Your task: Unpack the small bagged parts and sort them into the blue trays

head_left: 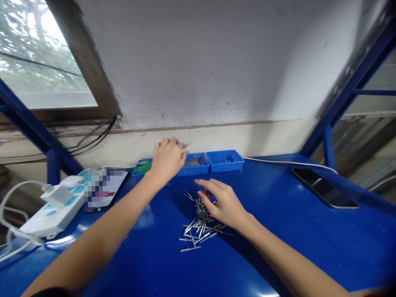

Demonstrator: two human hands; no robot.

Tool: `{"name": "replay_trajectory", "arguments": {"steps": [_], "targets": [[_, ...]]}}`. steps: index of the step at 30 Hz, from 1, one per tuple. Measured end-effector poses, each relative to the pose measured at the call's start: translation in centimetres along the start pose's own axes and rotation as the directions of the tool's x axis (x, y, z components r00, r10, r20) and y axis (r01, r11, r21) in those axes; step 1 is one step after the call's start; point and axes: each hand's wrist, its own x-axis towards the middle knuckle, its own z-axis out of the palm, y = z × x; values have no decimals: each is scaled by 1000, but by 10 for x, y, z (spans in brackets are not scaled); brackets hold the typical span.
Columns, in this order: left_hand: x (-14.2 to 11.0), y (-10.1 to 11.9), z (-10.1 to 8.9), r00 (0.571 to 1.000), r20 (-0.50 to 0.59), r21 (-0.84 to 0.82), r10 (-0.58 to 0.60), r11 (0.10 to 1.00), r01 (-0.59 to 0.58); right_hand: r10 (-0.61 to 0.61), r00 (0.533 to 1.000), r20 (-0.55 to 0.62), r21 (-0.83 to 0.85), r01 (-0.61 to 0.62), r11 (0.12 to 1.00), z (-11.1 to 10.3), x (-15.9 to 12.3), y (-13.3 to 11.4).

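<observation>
A loose pile of silver blind rivets [198,231] lies on the blue tabletop in front of me. Low over the far side of this pile is my right hand [224,202], its thumb and fingers apart, with nothing visible between them. My left hand [168,159] is raised over the row of small blue bins, fingers curled in. A thin grey sliver, blurred by motion, sticks out at its fingertips and looks like a blind rivet. The left bin [136,170] holds something green, the middle bin [196,168] a clear plastic bag, and the right bin [225,164] a few metal pieces.
On the left, a white power strip [46,218] with plugs and cables stands beside a phone [111,187] with a lit screen. A dark phone [323,187] lies at the right. Behind the bins rises a wall [216,82]; blue frame bars [328,119] flank the table.
</observation>
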Motion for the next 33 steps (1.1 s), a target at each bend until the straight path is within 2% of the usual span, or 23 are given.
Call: {"name": "replay_trajectory", "arguments": {"steps": [2, 3, 4, 6, 9, 12, 14, 16, 21, 24, 28, 30, 33], "targets": [[-18, 6, 17, 973, 213, -42, 83, 996, -76, 50, 999, 18, -7, -50, 999, -4, 2, 6], [-32, 8, 25, 941, 297, -131, 161, 983, -127, 67, 997, 30, -13, -66, 998, -5, 2, 9], [-46, 8, 32, 890, 381, -239, 250, 957, -167, 78, 996, 32, -21, -78, 997, -5, 2, 12], [-74, 6, 39, 817, 491, -363, 302, 924, -123, 108, 994, 0, -33, -108, 994, -2, 1, 18], [-106, -1, 37, 737, 612, -414, 288, 910, -12, 197, 979, -59, 0, -197, 980, 8, -2, 32], [-124, -1, 23, 695, 663, -436, 278, 898, 56, 310, 948, 68, 45, -313, 949, 21, -4, 47], [-132, 3, 10, 685, 664, -462, 299, 885, 62, 359, 914, 191, 37, -372, 928, 27, -3, 55], [-139, 9, -1, 679, 649, -501, 344, 864, 41, 357, 891, 282, 17, -376, 926, 30, -1, 59], [-151, 29, -14, 643, 666, -523, 379, 851, 40, 309, 865, 396, 25, -346, 938, 18, -4, 50], [-153, 35, -10, 673, 655, -513, 344, 856, 61, 189, 855, 483, 83, -260, 962, 3, -22, 40], [-145, 36, 8, 719, 611, -519, 332, 853, 48, 51, 793, 607, 84, -128, 988, -11, -50, 29], [-138, 37, 19, 721, 605, -529, 338, 848, 47, 13, 774, 633, 66, -71, 995, -11, -56, 25], [-128, 38, 29, 719, 588, -571, 370, 820, 46, -5, 785, 619, 39, -25, 999, 1, -49, 25]]}}
